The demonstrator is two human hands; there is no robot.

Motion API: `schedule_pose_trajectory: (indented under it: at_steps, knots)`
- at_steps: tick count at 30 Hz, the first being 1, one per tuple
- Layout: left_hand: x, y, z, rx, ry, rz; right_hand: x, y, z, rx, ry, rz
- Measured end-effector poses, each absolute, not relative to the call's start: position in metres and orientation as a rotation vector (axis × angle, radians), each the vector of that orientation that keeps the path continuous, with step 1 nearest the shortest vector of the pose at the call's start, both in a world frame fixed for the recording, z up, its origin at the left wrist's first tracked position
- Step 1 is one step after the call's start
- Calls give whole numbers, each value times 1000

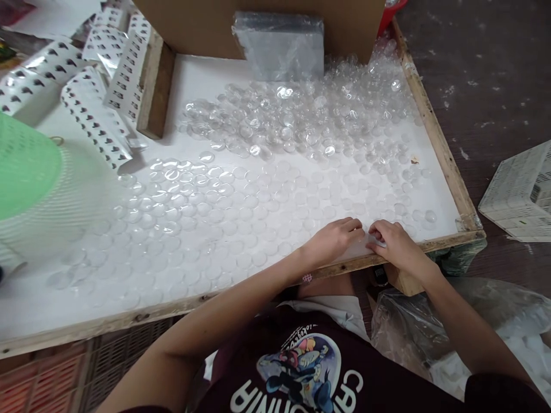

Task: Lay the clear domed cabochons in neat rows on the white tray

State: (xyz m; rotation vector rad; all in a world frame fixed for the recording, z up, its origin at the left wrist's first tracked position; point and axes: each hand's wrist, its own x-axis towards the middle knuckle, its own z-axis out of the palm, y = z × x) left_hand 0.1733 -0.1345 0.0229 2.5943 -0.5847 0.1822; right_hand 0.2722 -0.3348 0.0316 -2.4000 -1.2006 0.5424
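While a loose heap of clear domes (301, 115) is still piled at the far side of the white tray (443, 149), most of the tray floor is already covered by flat-lying domes (224, 212), spread in a single layer from the left shadow to the right rim. By that showing, the spreading is judged well advanced but not finished: the heap is left, and a bare strip is seen along the near edge.

Both hands are brought together at the near right corner of the tray, just inside the wooden rim. The left hand (333, 238) is held with its fingers (355, 226) bent and close together, the tips resting on the tray floor; whether anything is gripped in it cannot be told. The right hand (398, 244) is curled tight, and a small clear piece (379, 244) appears to be nipped between thumb and forefinger, touching the tray floor; that it is a dome cannot be made out.

A stack of clear bags (279, 46) is leaned against a cardboard box (193, 23) behind the heap, and a green basket (21, 166) is seen at the left.
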Motion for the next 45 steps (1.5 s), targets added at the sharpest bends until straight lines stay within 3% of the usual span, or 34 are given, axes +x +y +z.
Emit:
schedule_pose_trajectory:
  at_steps: [4,11,21,39,45]
  knots:
    - [184,-142,15,2598,-707,117,279,-343,37,-2413,-1177,529]
    - [188,-133,15,2669,-746,173,290,-363,55,-2341,-977,794]
    - [170,-112,23,2607,-718,95,360,-355,23,-2489,-1008,-17]
    - [168,-116,21,2643,-594,148,406,-414,12,-2678,-579,-204]
    - [167,-118,19,2642,-576,154,402,-381,14,-2600,-862,-183]
